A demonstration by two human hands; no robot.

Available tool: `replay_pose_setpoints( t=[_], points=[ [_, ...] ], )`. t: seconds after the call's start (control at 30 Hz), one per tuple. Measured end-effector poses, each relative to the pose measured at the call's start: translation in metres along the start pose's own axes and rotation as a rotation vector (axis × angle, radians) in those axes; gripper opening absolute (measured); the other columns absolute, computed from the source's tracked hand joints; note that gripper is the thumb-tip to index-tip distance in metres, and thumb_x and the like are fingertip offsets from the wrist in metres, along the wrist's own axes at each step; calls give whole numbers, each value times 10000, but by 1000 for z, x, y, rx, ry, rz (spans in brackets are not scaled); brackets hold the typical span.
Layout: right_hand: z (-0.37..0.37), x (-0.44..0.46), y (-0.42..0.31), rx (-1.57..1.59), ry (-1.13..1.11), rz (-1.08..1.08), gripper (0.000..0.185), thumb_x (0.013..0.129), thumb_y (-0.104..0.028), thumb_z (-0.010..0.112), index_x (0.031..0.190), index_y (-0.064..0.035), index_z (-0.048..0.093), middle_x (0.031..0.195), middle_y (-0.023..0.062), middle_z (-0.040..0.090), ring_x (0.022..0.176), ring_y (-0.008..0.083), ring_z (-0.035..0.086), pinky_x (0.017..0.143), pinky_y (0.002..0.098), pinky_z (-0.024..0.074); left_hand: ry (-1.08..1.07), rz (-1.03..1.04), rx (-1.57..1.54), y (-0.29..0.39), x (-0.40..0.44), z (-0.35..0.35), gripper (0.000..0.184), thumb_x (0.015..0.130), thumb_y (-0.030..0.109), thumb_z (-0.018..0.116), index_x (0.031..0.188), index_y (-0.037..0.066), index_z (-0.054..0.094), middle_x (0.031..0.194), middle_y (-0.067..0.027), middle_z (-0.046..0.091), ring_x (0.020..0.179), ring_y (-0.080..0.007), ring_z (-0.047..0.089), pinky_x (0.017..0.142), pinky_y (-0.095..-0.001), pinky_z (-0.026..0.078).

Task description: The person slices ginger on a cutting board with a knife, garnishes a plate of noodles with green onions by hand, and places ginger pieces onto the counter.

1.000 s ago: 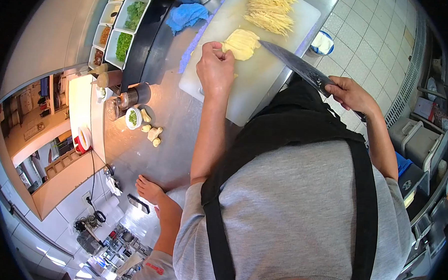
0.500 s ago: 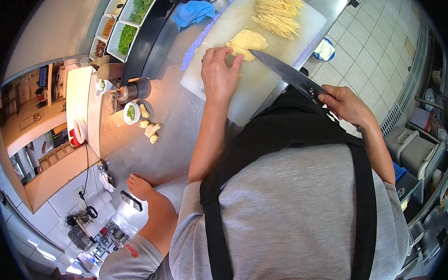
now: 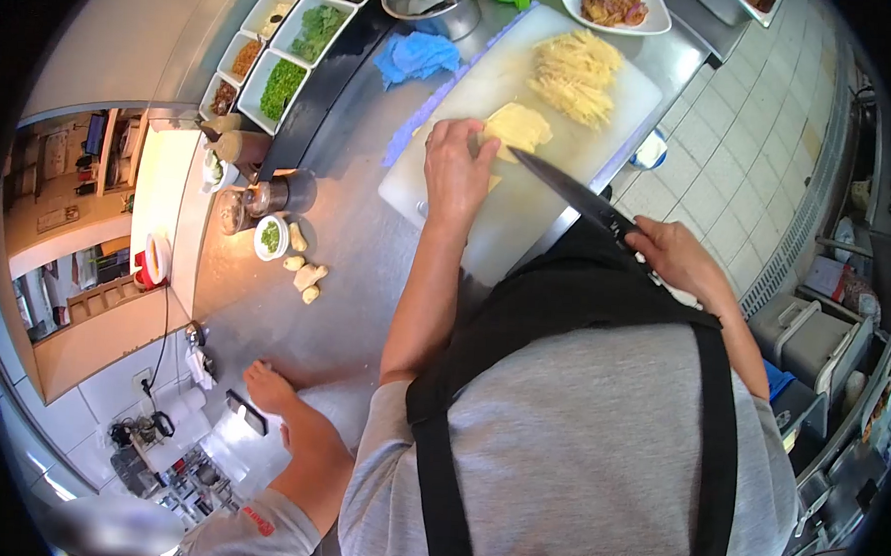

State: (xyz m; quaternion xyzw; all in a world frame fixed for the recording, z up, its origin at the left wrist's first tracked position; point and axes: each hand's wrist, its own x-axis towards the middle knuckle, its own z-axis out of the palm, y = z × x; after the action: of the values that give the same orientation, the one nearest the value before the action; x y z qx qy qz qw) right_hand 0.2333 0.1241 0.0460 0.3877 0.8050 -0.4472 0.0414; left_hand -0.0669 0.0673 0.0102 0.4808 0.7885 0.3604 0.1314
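My right hand [image 3: 677, 256] is wrapped round the handle of a large kitchen knife [image 3: 574, 191]. The blade points up and left, its tip close to a fanned stack of pale yellow ginger slices [image 3: 518, 129]. With fingers bent and thumb in, my left hand [image 3: 457, 169] grips the near left edge of that stack. Both slices and hand are over a white cutting board [image 3: 439, 193]. Farther up the board lies a pile of ginger shreds [image 3: 577, 75]. Small bits cling to the blade near the handle.
A blue cloth [image 3: 415, 58], a metal pot [image 3: 432, 14] and a plate of meat [image 3: 616, 7] stand beyond the board. Tubs of chopped greens [image 3: 282, 90] line the left. Ginger pieces [image 3: 308, 276] lie by a small bowl [image 3: 271, 238]. A co-worker's arm [image 3: 305, 426] rests at lower left.
The view has shifted, bringing the meat plate and pot into sight. My left hand stays at the slices and my right keeps the knife beside them. The co-worker's arm has moved slightly.
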Motion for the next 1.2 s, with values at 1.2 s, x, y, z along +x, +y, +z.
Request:
replay_pose_setpoints(
  t=[1.2],
  points=[
    [-10,-6,-5,418,-63,170,230,998,-259,525,869,-69,503,559,-44,408,446,47,365,416,237,302,-175,-204,-412,25,-52,-32,126,849,58,679,964,11,658,820,-28,668,772,-90,605,683,-255,498]
  ],
)
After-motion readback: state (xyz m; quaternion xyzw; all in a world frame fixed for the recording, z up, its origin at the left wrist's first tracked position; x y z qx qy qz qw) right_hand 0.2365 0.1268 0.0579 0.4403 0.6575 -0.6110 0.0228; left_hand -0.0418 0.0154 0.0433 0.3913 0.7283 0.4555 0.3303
